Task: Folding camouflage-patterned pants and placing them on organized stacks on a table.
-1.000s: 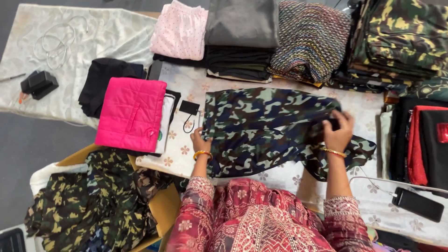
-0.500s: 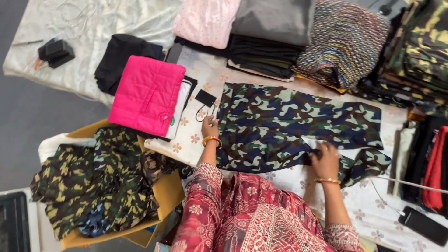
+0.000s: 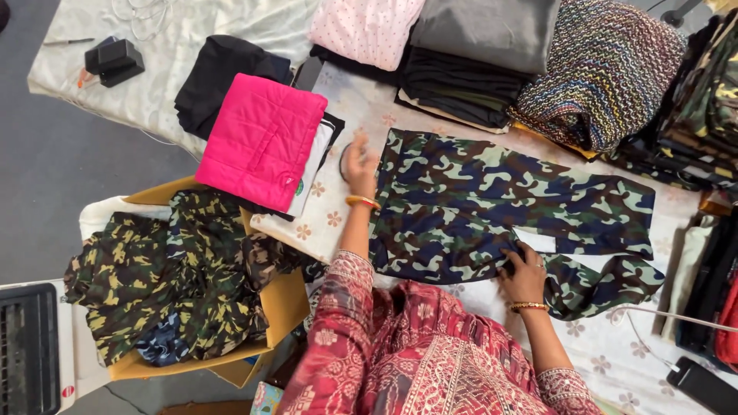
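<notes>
**Camouflage garment laid flat on floral table cover, both hands upon it**

Item 1. Camouflage garment (image 3: 492, 207), green, navy and cream, spread flat across the centre of the frame on a white floral table cover (image 3: 607, 353). A white tag or gap in the cloth shows near its lower right; a loose part of the same cloth trails toward the lower right.

Item 2. Left hand (image 3: 360, 165), centre of frame, fingers spread and blurred, resting at the garment's left edge; palm down, holding nothing. An orange bangle sits on the wrist.

Item 3. Right hand (image 3: 524, 275), lower centre-right, pressed on the garment's lower edge just left of the white patch, fingers curled against the cloth; whether it pinches the cloth cannot be told. A gold bangle sits on the wrist.

Item 4. Pink quilted jacket (image 3: 261, 138), folded, left of centre, lying on a white and black stack just beside the left hand.

Item 5. Black folded garment (image 3: 211, 81), upper left, partly under the pink jacket.

Item 6. Cardboard box (image 3: 288, 303), lower left, heaped with crumpled camouflage clothing (image 3: 165, 277).

Item 7. Folded stacks along the top edge: pale pink dotted fabric (image 3: 365, 23), grey and black pile (image 3: 477, 54), multicoloured knit (image 3: 603, 69).

Item 8. Black device (image 3: 114, 60), upper left corner, on a pale cloth.
</notes>
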